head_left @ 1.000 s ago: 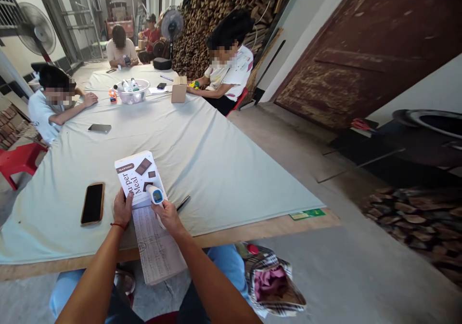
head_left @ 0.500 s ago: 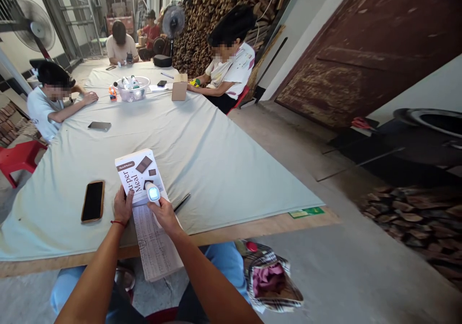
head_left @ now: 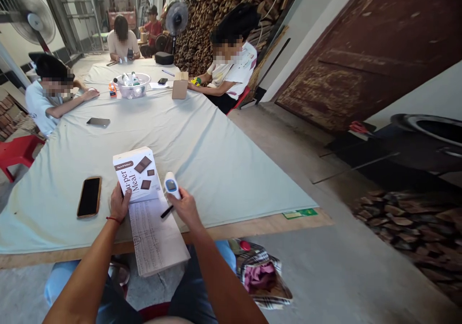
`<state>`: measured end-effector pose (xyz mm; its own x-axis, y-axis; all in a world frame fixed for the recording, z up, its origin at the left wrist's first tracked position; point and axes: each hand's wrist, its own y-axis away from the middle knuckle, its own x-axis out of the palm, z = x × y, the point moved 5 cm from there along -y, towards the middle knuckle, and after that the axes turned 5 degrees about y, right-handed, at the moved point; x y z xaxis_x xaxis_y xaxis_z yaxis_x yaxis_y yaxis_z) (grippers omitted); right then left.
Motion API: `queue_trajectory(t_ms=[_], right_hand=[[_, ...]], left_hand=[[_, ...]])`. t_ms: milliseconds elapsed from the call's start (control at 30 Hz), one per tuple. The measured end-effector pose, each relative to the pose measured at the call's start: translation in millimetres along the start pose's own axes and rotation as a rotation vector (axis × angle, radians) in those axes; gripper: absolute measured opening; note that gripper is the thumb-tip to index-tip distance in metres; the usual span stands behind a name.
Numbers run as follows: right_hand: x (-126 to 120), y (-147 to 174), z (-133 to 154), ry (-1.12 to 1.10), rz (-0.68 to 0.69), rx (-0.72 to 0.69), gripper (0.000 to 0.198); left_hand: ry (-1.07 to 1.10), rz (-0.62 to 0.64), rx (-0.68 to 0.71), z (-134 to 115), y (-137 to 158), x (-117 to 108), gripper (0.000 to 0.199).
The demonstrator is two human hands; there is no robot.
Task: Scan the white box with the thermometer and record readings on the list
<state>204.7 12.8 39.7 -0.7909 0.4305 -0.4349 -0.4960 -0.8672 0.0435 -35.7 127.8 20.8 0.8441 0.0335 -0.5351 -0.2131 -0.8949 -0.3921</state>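
Black phone (head_left: 88,197) flat on counter (head_left: 216,165), cloth-covered. Second phone (head_left: 98,122) farther up. Clear bowl (head_left: 133,87) of bottles near far end, cardboard box (head_left: 179,88) upright just right of it. Three people seated around counter. Plaid bag (head_left: 262,279) on floor. Firewood stack (head_left: 224,11) behind.
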Motion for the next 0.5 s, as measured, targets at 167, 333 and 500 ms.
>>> queue_trajectory(t_ms=[167,333,500], right_hand=[[-63,-28,-42,0.693,-0.142,0.028,0.041],[-83,-35,-72,0.947,-0.076,0.067,0.04],[-67,-22,-66,0.919,-0.23,-0.168,0.04]], left_hand=[[-0.003,0.024,-0.032,0,1,5,0.049],[-0.028,0.026,-0.004,0,6,10,0.051],[-0.056,0.04,-0.01,1,11,16,0.056]])
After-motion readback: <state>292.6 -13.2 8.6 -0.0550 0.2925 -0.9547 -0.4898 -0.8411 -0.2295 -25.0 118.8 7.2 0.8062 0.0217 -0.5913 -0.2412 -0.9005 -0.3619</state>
